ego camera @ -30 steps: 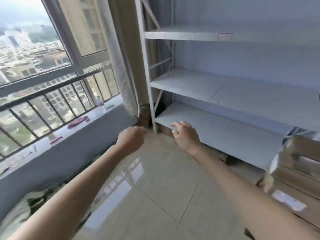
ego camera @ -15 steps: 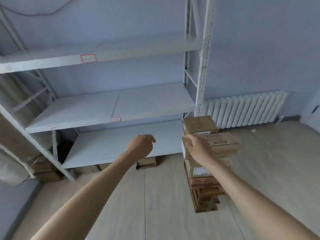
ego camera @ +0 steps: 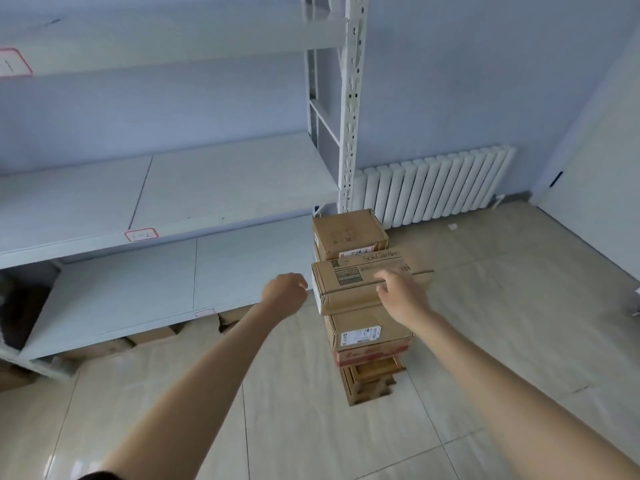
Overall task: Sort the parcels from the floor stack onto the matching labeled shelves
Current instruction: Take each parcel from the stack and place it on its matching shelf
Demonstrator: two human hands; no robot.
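The right hand (ego camera: 401, 292) is seen reaching over the parcel stack (ego camera: 363, 306), its fingers loosely curled and spread above the top face of the wide cardboard parcel (ego camera: 349, 285) that lies second from the top. Whether the fingertips actually touch the cardboard cannot be told; nothing is gripped. The left hand (ego camera: 285, 289) is held in the air just to the left of that same parcel, clear of it, with the fingers curled into a loose fist and nothing held inside.

Beyond the right hand, a smaller brown parcel (ego camera: 348, 233) is seen on top of the stack, set toward the far side of the wide one. Below the right hand, a parcel with a white label (ego camera: 367, 332) is stacked, then a red-printed one (ego camera: 372, 353), and further small cartons at the base on the tiled floor (ego camera: 311, 427).

To the left of the left hand, the white metal shelves (ego camera: 173, 289) are seen: the lowest board lies level with the hand, the middle board above it carries a red-bordered label (ego camera: 141, 234) on its front edge, and another such label (ego camera: 14, 62) is fixed on the top board. Flattened cardboard (ego camera: 152, 336) is tucked under the lowest board. Beyond the stack, a white radiator (ego camera: 433, 188) is mounted against the blue wall.
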